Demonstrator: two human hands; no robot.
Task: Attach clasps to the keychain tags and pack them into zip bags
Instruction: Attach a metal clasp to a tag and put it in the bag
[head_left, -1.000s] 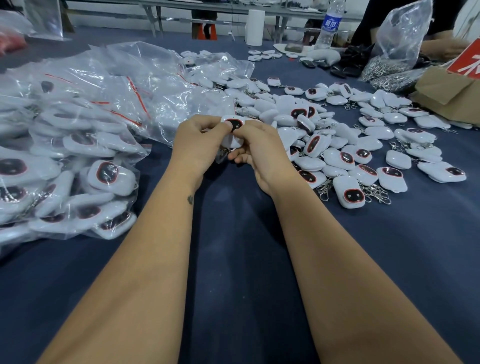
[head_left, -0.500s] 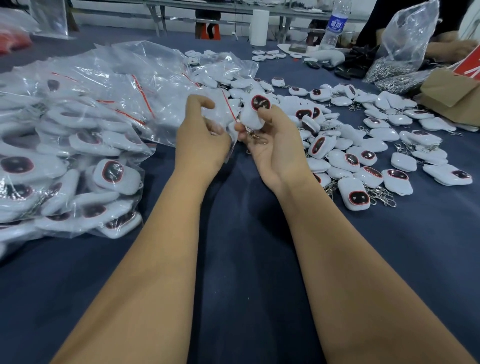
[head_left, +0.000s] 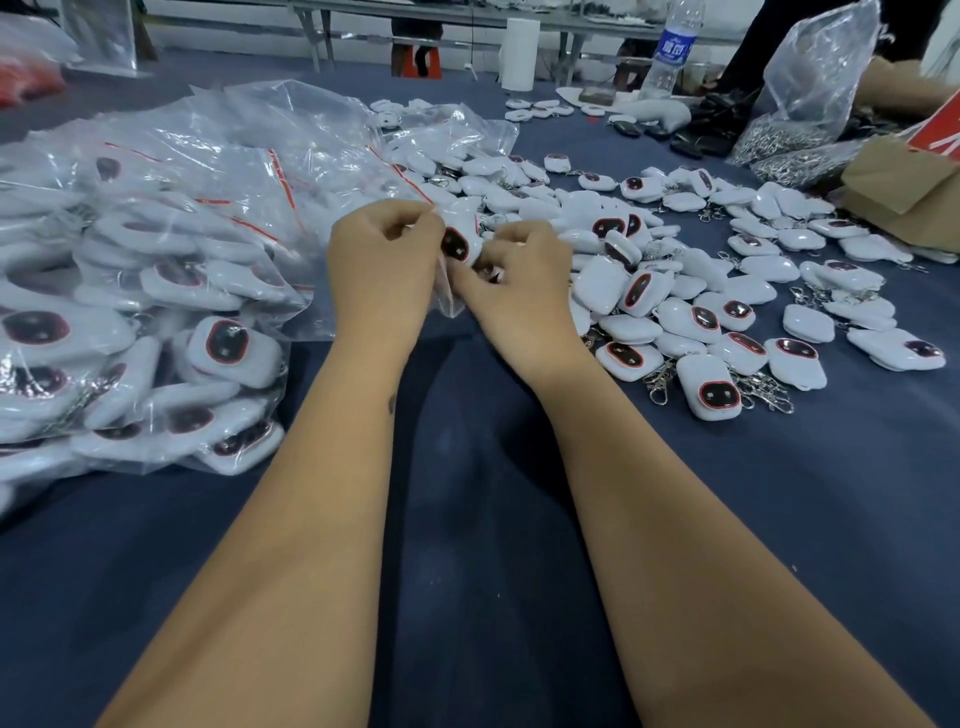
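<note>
A white keychain tag (head_left: 460, 244) with a dark red-rimmed window sits between my two hands, above the blue table. My left hand (head_left: 382, 265) pinches the mouth of a small clear zip bag (head_left: 448, 296) that hangs below the tag. My right hand (head_left: 519, 283) grips the tag from the right, fingers curled around its lower end. The tag looks partly inside the bag. Its clasp is hidden behind my fingers.
Packed zip bags (head_left: 156, 291) of tags pile up on the left. Loose white tags with metal clasps (head_left: 701, 312) spread over the blue table (head_left: 467, 519) to the right. At the far right stand a bag of clasps (head_left: 795, 130), a cardboard box (head_left: 904, 197) and a water bottle (head_left: 670, 52).
My hands came back together and lowered. The tag, held up in my right hand half a second ago, now sits at the mouth of the zip bag held by my left hand.
</note>
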